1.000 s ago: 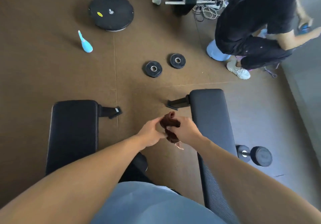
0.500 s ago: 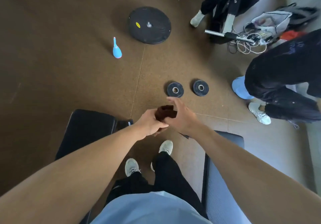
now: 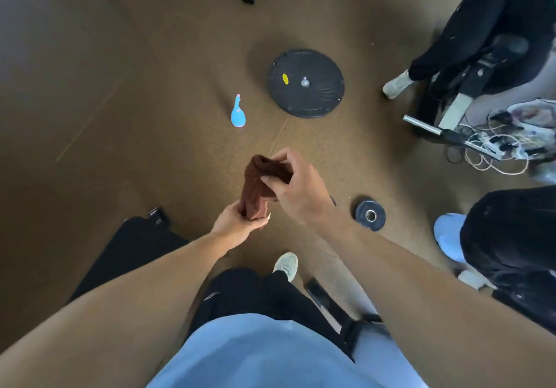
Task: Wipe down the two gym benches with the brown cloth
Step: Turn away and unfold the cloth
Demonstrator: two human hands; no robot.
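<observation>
On the brown floor beyond the grip lie a round black balance disc point(image 3: 306, 83) and, to its left, a blue bottle point(image 3: 238, 113), while a small black weight plate point(image 3: 370, 215) rests just right of the grip, near a tangle of cables point(image 3: 493, 144).

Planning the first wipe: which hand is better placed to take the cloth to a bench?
Probably the left hand: it grips the brown cloth nearest the black bench at lower left.

Bare floor point(image 3: 180, 177) was left open left of the grip; a weight plate point(image 3: 370, 215) and a seated person point(image 3: 511, 252) blocked the right.
</observation>
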